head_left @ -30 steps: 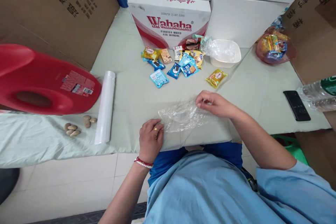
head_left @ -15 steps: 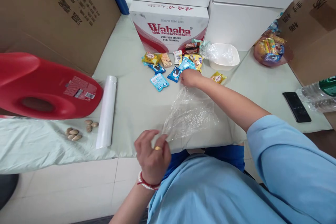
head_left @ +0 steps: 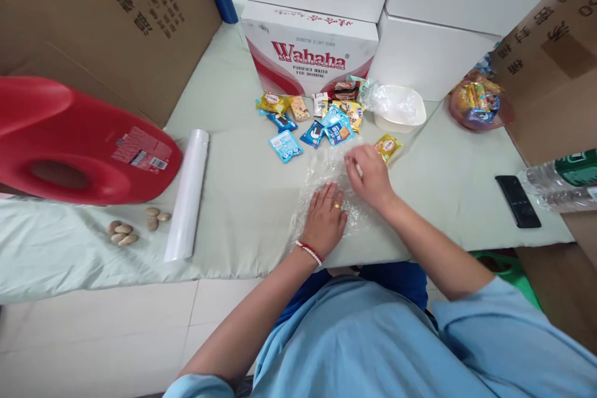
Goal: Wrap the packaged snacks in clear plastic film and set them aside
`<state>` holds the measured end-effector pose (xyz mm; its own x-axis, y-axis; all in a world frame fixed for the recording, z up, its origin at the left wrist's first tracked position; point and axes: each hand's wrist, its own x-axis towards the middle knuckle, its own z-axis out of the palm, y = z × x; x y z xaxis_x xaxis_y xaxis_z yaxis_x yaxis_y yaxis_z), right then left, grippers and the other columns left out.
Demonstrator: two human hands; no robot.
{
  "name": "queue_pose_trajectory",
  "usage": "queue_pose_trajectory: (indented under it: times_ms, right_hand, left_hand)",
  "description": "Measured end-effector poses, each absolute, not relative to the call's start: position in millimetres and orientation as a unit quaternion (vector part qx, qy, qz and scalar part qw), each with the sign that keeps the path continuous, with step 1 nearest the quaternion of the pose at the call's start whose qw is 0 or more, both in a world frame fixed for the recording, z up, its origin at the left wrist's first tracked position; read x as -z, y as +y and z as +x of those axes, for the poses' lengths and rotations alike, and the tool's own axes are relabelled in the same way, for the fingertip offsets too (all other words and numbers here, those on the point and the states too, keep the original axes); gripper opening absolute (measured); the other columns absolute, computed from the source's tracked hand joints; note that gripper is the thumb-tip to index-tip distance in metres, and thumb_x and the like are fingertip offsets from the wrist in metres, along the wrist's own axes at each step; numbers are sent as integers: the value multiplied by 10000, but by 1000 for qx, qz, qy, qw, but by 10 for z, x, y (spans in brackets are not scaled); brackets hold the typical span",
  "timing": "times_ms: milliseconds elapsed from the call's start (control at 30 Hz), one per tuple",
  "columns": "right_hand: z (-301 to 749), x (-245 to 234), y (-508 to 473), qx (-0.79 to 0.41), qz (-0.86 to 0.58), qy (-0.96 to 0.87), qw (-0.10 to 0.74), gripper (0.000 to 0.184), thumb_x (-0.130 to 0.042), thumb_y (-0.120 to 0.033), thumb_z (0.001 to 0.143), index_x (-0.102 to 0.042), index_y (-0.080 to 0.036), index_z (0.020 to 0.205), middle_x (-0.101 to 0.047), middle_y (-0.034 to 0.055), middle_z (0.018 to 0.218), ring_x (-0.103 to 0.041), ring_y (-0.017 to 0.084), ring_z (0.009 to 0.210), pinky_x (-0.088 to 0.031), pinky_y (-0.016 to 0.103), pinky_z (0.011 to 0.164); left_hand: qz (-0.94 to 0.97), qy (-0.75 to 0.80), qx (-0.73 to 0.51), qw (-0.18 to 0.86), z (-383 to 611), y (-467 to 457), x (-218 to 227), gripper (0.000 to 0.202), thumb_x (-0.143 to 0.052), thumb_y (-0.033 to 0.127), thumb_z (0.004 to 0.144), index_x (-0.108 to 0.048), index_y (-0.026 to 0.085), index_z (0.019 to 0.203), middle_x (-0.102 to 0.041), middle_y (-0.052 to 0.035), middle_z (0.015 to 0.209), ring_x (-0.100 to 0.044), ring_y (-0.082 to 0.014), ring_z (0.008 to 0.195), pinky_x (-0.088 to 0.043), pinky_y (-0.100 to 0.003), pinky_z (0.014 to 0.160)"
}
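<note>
A crinkled sheet of clear plastic film [head_left: 321, 171] lies on the cloth-covered table in front of me. My left hand [head_left: 325, 214] rests palm down on it, fingers stretched out, with a ring and a beaded bracelet on. At the film's right side is my right hand [head_left: 368, 175], fingers loosely bent and thumb apart, with nothing visible in it. Just beyond the film lie a blue cracker packet [head_left: 339, 132], a dark blue packet [head_left: 313, 134] and a light blue packet [head_left: 286, 145]. Close to my right fingers is a yellow packet [head_left: 388, 147].
More snacks sit before the Wahaha carton [head_left: 308, 56], beside a white bowl [head_left: 401, 113] with crumpled plastic. Leftward are a white roll [head_left: 187, 196], a red jug [head_left: 102, 149] and several brown nuts [head_left: 122, 233]. Rightward are a snack bowl [head_left: 478, 112], a phone [head_left: 517, 201] and bottles [head_left: 564, 180].
My left hand has moved right and forward and now lies flat on the film. My right hand has drawn back from the packets, uncovering the blue cracker packet. The film lies flatter.
</note>
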<state>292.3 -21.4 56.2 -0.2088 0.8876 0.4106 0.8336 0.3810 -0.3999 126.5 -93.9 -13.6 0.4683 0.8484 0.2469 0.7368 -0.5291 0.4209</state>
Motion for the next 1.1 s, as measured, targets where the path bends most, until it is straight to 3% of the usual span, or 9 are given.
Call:
queue_pose_trajectory:
  times_ms: [133, 233, 333, 600, 700, 800, 900, 1000, 1100]
  right_hand:
    - [3066, -62, -995, -74, -584, -778, 221, 534, -456, -415, 1071, -530, -130, 1516, -518, 242, 1573, -443, 361, 1491, -391, 594, 1217]
    - [3173, 94, -1186, -82, -613, -773, 143, 678, -445, -476, 1074, -350, -157, 1666, -348, 204, 1724, -268, 364, 1625, -245, 635, 1301]
    - [3286, 91, -1175, -85, -635, -759, 118, 701, -422, -484, 1081, -300, -164, 1693, -313, 200, 1740, -262, 356, 1635, -217, 633, 1315]
    - [3362, -125, -1224, -80, -649, -740, 156, 626, -380, -469, 1096, -477, -95, 1588, -415, 231, 1678, -359, 385, 1578, -277, 646, 1290]
    - [3257, -355, -1140, -79, -619, -750, 222, 531, -401, -437, 1096, -623, -111, 1451, -603, 221, 1499, -499, 342, 1460, -389, 557, 1255]
    - [3050, -497, -1029, -123, -564, -784, 228, 460, -400, -385, 1100, -681, -163, 1388, -712, 168, 1341, -576, 311, 1362, -466, 522, 1203]
    - [2830, -413, -1041, -147, -546, -803, 190, 520, -463, -401, 1080, -575, -172, 1534, -585, 159, 1560, -451, 332, 1515, -395, 565, 1266]
    - [2746, -189, -1217, -154, -562, -798, 152, 615, -512, -415, 1056, -478, -156, 1613, -407, 175, 1699, -324, 359, 1606, -323, 615, 1299]
    - [2849, -68, -1405, -192, -538, -805, 163, 562, -511, -402, 1058, -534, -168, 1568, -441, 170, 1680, -372, 345, 1587, -341, 604, 1290]
  left_hand:
    - [832, 497, -211, 129, 1173, -845, 48, 457, -420, 278, 1063, -596, 81, 1436, -520, -194, 1609, -395, -299, 1569, -338, -533, 1305]
    - [813, 547, -164, 113, 1011, -677, -38, 538, -387, 354, 1077, -510, 109, 1540, -458, -189, 1656, -365, -327, 1583, -233, -663, 1310]
    - [774, 610, -127, 110, 769, -503, -85, 592, -322, 409, 1085, -443, 142, 1599, -394, -181, 1692, -345, -350, 1590, -126, -763, 1283]
    - [725, 659, -180, 83, 430, -562, -74, 634, -368, 410, 1058, -430, 59, 1582, -317, -259, 1711, -243, -398, 1625, -124, -733, 1290]
    - [748, 612, -253, 29, 501, -680, -189, 493, -444, 337, 1048, -564, 100, 1463, -454, -254, 1638, -262, -375, 1624, -133, -681, 1312]
    - [807, 526, -267, 33, 612, -655, -308, 373, -431, 253, 1052, -663, 170, 1332, -637, -181, 1483, -424, -307, 1555, -243, -591, 1309]
    - [820, 531, -203, 66, 668, -506, -308, 461, -379, 317, 1074, -615, 126, 1421, -565, -195, 1568, -429, -311, 1550, -303, -560, 1290]
    - [798, 585, -109, 93, 594, -386, -181, 590, -332, 396, 1077, -479, 93, 1562, -386, -202, 1695, -338, -352, 1594, -243, -645, 1294]
    - [809, 577, -60, 93, 456, -393, -44, 655, -290, 450, 1081, -373, 108, 1633, -301, -178, 1736, -281, -338, 1620, -179, -673, 1302]
